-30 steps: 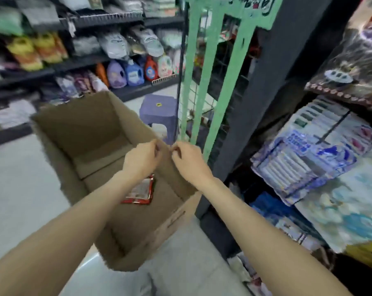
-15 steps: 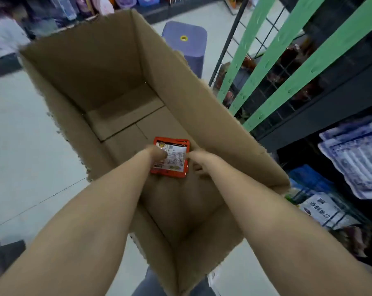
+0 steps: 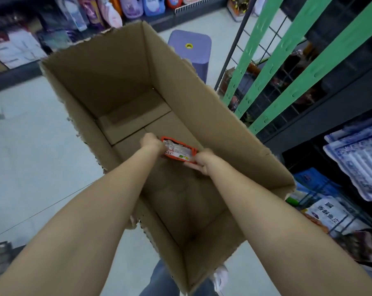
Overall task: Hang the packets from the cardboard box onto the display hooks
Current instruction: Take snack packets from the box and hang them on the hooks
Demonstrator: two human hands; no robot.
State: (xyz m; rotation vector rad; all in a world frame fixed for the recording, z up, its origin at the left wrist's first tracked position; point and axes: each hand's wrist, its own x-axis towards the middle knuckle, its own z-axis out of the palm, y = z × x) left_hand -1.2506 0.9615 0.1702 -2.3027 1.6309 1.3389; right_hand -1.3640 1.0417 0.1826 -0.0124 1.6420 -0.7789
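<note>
I see one red-edged packet (image 3: 179, 150) low inside the open cardboard box (image 3: 213, 116), just above its bottom flaps, gripped at both ends. My left hand (image 3: 152, 143) is closed on its far left end and my right hand (image 3: 203, 161) pinches its near right corner, both arms reaching down between the box walls. Beyond the box stands a purple stool (image 3: 189, 47), and to the right rise the green display strips (image 3: 287, 60) against a dark wire grid
</note>
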